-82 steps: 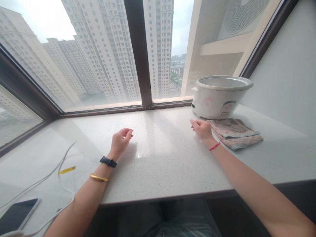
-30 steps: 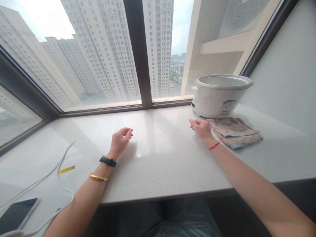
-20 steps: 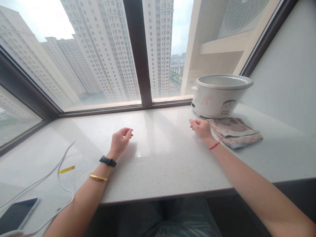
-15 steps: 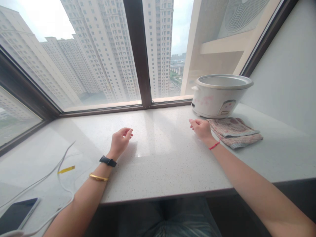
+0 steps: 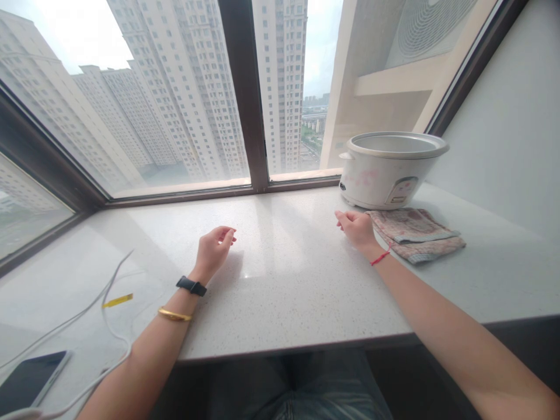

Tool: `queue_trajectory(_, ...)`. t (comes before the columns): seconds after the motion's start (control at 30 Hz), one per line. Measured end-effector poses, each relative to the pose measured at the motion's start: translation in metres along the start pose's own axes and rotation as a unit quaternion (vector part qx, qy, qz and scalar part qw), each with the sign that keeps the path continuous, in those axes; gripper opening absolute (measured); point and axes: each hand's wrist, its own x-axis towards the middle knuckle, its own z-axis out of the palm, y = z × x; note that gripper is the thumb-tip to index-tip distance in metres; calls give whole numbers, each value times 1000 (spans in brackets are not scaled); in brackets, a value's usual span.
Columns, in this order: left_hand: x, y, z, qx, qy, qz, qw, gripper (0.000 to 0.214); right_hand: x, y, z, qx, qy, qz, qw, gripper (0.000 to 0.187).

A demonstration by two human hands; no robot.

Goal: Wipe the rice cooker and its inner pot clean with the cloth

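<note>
My left hand (image 5: 214, 248) is over the pale speckled counter (image 5: 280, 291), its fingers curled in toward the thumb with nothing showing in them. A dark watch band and a gold bangle circle that arm. My right hand (image 5: 355, 227) is likewise closed in a loose curl, no object visible in it. It lies just left of a folded pinkish towel (image 5: 415, 233) and in front of a white rice cooker (image 5: 380, 175), which has no lid on. A red string is round the right wrist. Both palms are turned out of sight.
A phone (image 5: 32, 382) lies at the lower left, by a white cable (image 5: 118, 335) with a yellow tag (image 5: 118, 300). Part of the cable passes beside my left forearm. Windows with a dark frame (image 5: 258, 182) close off the counter's back, and a white wall (image 5: 507, 151) its right side.
</note>
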Motion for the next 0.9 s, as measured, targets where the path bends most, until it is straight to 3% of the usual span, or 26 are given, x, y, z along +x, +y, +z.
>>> queue_trajectory(0.9,0,1,0,8,-6,1,1000,27,1,2,0,3,-6,8,1000,49)
